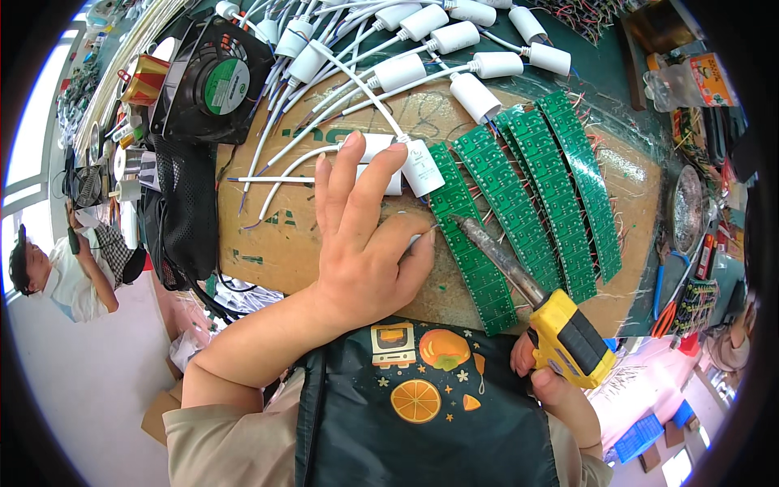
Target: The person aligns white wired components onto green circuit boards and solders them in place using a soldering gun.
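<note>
My right hand (548,377) grips a yellow and black soldering gun (572,337). Its tip rests at or just above the nearest strip of green circuit boards (475,252). Thumb and forefinger of my left hand (365,260) are pinched together beside that same strip; what is between them is too small to make out. The other fingers of this hand stretch up toward a white cylindrical housing (422,166) with a white cable, which touches the strip's upper end. More white housings (377,148) lie behind those fingers. Further strips of circuit boards (507,203) with thin red wires lie to the right.
A worn brown board (268,264) covers the bench under the work. Several white housings with cables (398,71) pile up at the back. A black fan (213,81) stands at the left. Pliers with red handles (665,312) lie at the right. Another person (73,272) is at far left.
</note>
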Available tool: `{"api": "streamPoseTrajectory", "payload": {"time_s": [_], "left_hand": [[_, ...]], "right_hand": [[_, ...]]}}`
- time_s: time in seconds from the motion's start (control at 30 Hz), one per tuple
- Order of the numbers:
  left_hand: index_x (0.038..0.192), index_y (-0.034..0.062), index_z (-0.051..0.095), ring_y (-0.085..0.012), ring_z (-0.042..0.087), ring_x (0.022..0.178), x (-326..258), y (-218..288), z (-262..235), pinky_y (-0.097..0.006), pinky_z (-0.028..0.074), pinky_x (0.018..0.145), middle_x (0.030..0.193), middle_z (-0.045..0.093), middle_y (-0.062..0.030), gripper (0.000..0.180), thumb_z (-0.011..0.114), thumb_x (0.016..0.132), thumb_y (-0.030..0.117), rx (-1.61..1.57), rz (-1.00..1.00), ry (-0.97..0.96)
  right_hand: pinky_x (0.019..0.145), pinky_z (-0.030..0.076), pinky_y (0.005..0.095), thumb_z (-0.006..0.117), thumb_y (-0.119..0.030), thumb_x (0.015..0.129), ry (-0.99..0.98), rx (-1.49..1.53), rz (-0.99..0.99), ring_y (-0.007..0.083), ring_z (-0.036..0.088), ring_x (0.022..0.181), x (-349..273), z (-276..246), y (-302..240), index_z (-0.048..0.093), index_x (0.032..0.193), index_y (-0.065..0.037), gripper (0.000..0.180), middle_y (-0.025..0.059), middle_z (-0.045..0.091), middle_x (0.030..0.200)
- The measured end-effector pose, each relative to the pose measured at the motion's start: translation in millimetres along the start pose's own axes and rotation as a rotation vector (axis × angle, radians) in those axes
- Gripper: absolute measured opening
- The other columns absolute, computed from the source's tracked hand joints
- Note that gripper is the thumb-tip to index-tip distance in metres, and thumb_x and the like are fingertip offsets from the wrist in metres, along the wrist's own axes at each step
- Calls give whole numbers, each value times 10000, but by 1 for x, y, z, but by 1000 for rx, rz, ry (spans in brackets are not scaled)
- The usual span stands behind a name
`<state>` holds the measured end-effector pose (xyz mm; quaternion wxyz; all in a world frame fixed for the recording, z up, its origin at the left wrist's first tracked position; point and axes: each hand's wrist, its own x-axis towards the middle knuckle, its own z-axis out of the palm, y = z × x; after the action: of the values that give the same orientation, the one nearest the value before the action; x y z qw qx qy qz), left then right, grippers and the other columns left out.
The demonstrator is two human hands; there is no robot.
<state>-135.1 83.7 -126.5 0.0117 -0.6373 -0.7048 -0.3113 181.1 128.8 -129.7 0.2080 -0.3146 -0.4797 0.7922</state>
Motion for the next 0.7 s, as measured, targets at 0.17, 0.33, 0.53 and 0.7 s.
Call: {"api": "streamPoseTrajectory", "payload": {"time_s": [0.17,0.33,0.53,0.7], "left_hand": [[858,70,699,-504,327,1476,1,-2,5,-609,259,1170,1498,480,-242,154,782,731,48,-41,-16,0],[855,73,692,-495,351,1465,2,-3,6,-611,263,1169,1492,487,-229,159,778,725,43,-43,-14,-26],[846,79,683,-490,364,1459,2,-1,6,-611,274,1164,1487,491,-220,171,776,709,39,-22,-13,-34],[845,82,676,-486,369,1459,3,-1,7,-605,272,1175,1486,492,-220,170,770,709,39,-23,-15,-31]], "right_hand": [[552,482,327,769,-259,872,20,-118,-24,180,590,598,-3,-1,2,635,818,-41,262,52,620,713],[545,466,340,736,-281,881,-1,-187,-22,207,585,583,1,0,1,608,788,-60,272,50,599,680],[534,456,345,734,-269,880,9,-203,0,212,574,572,1,0,2,596,767,-63,272,46,577,663],[530,452,349,737,-264,880,4,-182,5,216,574,571,3,0,2,602,754,-64,272,44,573,651]]}}
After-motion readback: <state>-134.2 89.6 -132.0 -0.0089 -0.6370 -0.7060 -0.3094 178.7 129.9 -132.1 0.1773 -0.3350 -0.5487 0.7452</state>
